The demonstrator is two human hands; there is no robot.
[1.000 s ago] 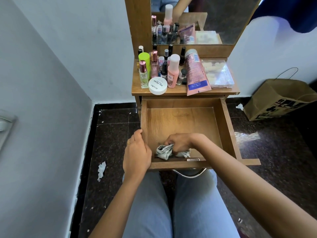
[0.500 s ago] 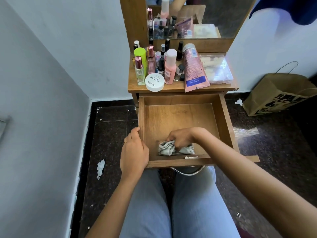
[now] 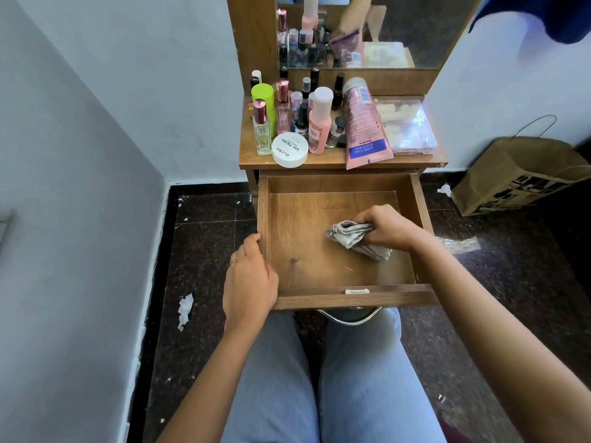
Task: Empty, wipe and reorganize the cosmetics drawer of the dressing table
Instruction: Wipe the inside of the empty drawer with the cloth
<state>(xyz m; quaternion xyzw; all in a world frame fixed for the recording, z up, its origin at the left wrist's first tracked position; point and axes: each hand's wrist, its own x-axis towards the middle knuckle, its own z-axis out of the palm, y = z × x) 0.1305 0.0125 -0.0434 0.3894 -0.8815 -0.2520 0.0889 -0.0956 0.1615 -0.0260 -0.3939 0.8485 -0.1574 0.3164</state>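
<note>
The wooden drawer [image 3: 319,183] of the dressing table is pulled out over my lap, and nothing lies in it but the cloth. My right hand [image 3: 385,227] grips a crumpled grey striped cloth [image 3: 351,236] and presses it on the drawer floor, right of the middle. My left hand [image 3: 249,279] holds the drawer's left wall near the front corner, fingers curled over the rim. On the tabletop [image 3: 332,159] above stand several cosmetics: a white nail polish jar [image 3: 289,149], a pink bottle [image 3: 319,123], a green bottle [image 3: 263,105], a lying pink tube [image 3: 364,123] and a clear plastic case [image 3: 404,126].
A mirror [image 3: 383,27] rises behind the tabletop. A brown paper bag [image 3: 518,177] stands on the dark floor at the right. Paper scraps [image 3: 185,310] lie on the floor at the left. A white wall is close on the left. My legs are under the drawer.
My right hand has slid the cloth from the drawer's front edge back and to the right, toward the middle. My left hand stays on the drawer's left wall.
</note>
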